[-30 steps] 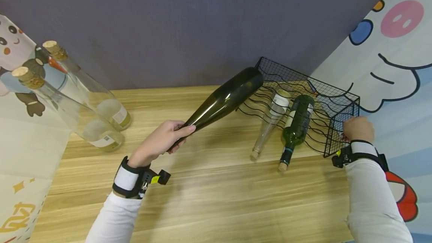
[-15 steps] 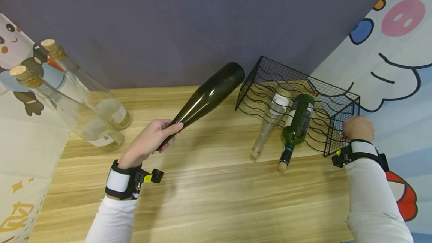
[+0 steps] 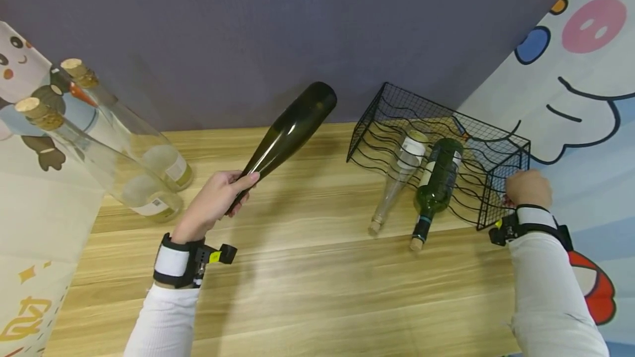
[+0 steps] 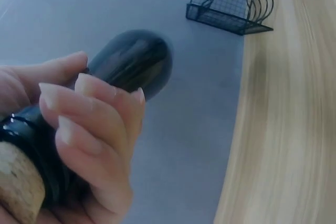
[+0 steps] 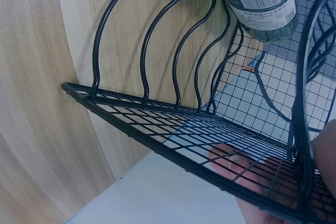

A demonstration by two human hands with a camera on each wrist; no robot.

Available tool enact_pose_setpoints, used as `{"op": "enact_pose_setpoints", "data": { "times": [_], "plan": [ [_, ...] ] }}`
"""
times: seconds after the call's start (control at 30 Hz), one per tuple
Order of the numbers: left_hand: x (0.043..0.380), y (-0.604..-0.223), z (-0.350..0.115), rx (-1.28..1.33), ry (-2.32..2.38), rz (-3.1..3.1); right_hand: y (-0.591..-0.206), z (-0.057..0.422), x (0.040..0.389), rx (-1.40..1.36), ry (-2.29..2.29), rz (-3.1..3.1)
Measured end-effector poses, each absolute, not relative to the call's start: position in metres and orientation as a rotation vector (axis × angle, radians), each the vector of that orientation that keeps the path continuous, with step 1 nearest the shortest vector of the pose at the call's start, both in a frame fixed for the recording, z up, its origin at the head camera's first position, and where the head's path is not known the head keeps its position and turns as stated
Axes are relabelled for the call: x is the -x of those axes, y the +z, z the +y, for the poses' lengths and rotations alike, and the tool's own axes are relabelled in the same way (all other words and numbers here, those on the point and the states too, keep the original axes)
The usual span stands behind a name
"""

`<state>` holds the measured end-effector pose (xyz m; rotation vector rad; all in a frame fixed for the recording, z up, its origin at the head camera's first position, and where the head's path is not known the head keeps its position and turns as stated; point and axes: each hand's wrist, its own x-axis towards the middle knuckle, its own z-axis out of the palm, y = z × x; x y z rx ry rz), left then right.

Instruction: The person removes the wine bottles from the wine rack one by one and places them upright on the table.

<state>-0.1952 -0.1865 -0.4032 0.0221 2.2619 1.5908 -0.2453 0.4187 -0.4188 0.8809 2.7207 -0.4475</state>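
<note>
My left hand (image 3: pixel 213 203) grips a dark wine bottle (image 3: pixel 292 125) by its neck, raised over the table with its base tilted up and away. In the left wrist view, the bottle's cork (image 4: pixel 21 182) sticks out below the curled fingers. My right hand (image 3: pixel 528 187) holds the right end of a black wire wine rack (image 3: pixel 456 112). Its fingers (image 5: pixel 239 169) show behind the mesh in the right wrist view. Lying in the rack are a clear corked bottle (image 3: pixel 397 178) and a green wine bottle (image 3: pixel 436 180), necks towards me.
Two tall clear bottles with corks, a front one (image 3: pixel 149 189) and a rear one (image 3: pixel 168 161), stand upright at the left of the wooden table (image 3: pixel 347 291). A grey wall (image 3: pixel 248 32) rises behind, and cartoon-printed panels flank both sides.
My left hand has moved left with the dark wine bottle, drawing its base away from over the rack's left end. The right hand and the rack have stayed put.
</note>
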Motion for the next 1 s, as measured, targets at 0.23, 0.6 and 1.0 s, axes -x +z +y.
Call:
{"op": "enact_pose_setpoints", "data": {
  "times": [0.23,0.6,1.0],
  "plan": [
    [0.197,-0.403,-0.188,0.043,1.582,2.339,-0.422,0.42,0.246,-0.872,-0.451,2.744],
    [0.197,-0.41,-0.188,0.176,1.627,2.401,-0.422,0.421,0.247,-0.883,-0.429,2.75],
    [0.199,-0.418,-0.192,0.275,1.647,2.292,-0.418,0.417,0.245,-0.876,-0.413,2.763]
  ]
}}
